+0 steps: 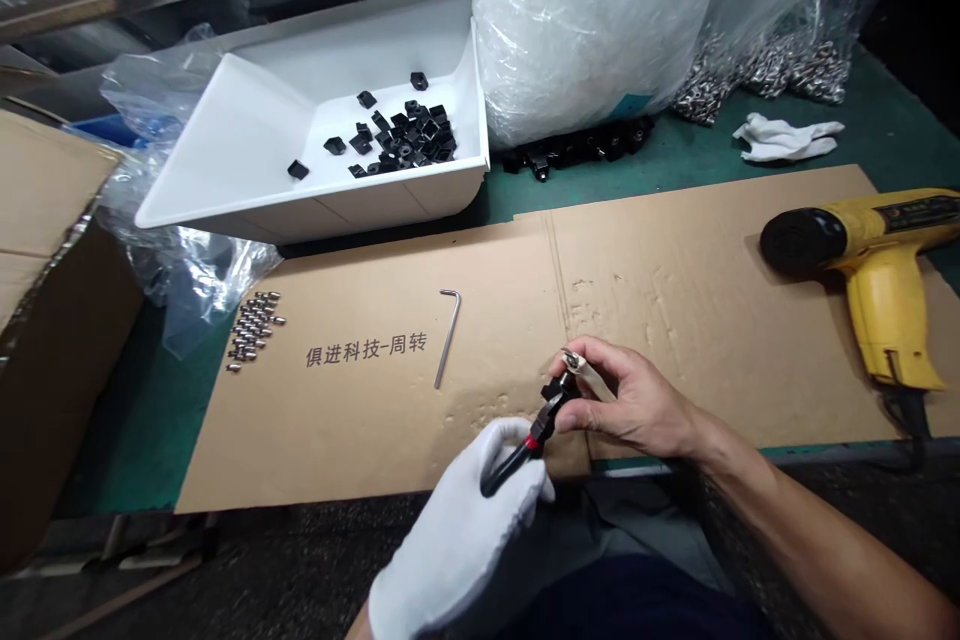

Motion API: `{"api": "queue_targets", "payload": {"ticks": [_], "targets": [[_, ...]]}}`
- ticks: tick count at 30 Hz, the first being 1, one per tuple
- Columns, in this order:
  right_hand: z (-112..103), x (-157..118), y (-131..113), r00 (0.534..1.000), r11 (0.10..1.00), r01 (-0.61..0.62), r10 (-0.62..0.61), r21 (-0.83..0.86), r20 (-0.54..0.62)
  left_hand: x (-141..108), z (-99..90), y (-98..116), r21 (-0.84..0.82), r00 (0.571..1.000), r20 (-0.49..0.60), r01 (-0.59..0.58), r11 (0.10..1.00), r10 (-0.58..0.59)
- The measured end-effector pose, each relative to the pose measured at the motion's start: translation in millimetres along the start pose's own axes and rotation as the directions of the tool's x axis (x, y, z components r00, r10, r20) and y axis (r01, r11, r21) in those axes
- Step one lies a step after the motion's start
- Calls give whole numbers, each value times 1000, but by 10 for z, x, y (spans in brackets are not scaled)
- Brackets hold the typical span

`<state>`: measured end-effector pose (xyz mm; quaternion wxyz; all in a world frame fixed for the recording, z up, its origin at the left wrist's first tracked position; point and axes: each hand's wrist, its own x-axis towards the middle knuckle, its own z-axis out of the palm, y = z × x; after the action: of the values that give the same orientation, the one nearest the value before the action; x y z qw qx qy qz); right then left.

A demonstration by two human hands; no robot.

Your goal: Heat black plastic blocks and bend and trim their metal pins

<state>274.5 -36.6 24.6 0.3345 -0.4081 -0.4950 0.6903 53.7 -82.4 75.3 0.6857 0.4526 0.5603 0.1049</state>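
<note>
My left hand (457, 540), in a white glove, grips a pair of pliers (525, 445) with black and red handles. The plier jaws close on a small black part (559, 385) that has a short metal stud (570, 358) at its top. My right hand (630, 400), bare but for a white wrap on a finger, pinches that same part from the right. Both hands are just above the front edge of a cardboard sheet (420, 440).
Loose on the cardboard are an Allen key (448, 338) and a cluster of steel studs (253, 325). A yellow heat gun (874, 260) lies at right. Behind, a white bin (247, 160) holds several black parts. Plastic bags (592, 20) and an open carton (52, 270) flank the work area.
</note>
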Motion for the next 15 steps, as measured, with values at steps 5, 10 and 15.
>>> {"api": "queue_targets", "payload": {"ticks": [5,10,15], "targets": [[-94,-7,-124,990,979,141,-141,-149,11,31,14,-4,-17,998,44,-34,999,35],[-558,37,-80,824,613,68,-479,-787,-301,78,-4,-154,-272,987,75,-116,955,141],[-918,108,33,831,190,-127,-516,-973,-210,142,-60,-173,108,943,-146,-285,953,298]]}}
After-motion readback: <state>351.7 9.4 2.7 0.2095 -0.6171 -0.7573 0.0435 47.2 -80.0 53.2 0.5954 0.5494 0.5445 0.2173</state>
